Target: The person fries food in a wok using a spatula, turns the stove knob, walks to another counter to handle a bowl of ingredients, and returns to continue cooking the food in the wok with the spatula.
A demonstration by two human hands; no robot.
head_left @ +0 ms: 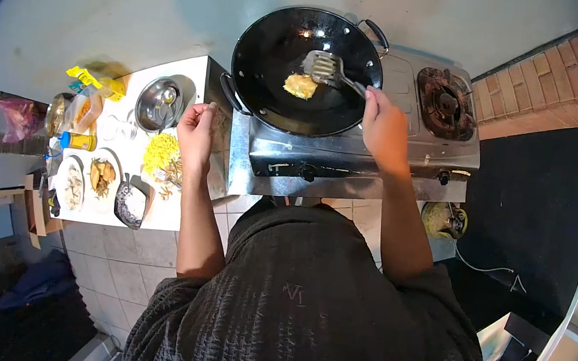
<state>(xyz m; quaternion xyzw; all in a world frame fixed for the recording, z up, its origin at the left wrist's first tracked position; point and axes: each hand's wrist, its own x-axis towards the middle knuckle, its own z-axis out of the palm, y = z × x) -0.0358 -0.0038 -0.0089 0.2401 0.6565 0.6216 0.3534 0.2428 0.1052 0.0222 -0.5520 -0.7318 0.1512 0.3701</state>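
Observation:
In the head view my right hand is closed around the handle of a slotted metal spatula, whose blade is inside a large black wok. A piece of yellow-white food lies on the wok's bottom, just beside the blade. The wok sits over the left part of a metal gas stove. My left hand is held at the stove's left, between a steel bowl and the wok's left handle. Its fingers are pressed together; what they hold, if anything, is too small to tell.
A white table at left bears yellow shredded food, a dark pan, plates of food and a blue-yellow jar. An uncovered burner is at right. Beneath the stove's right end stands a container.

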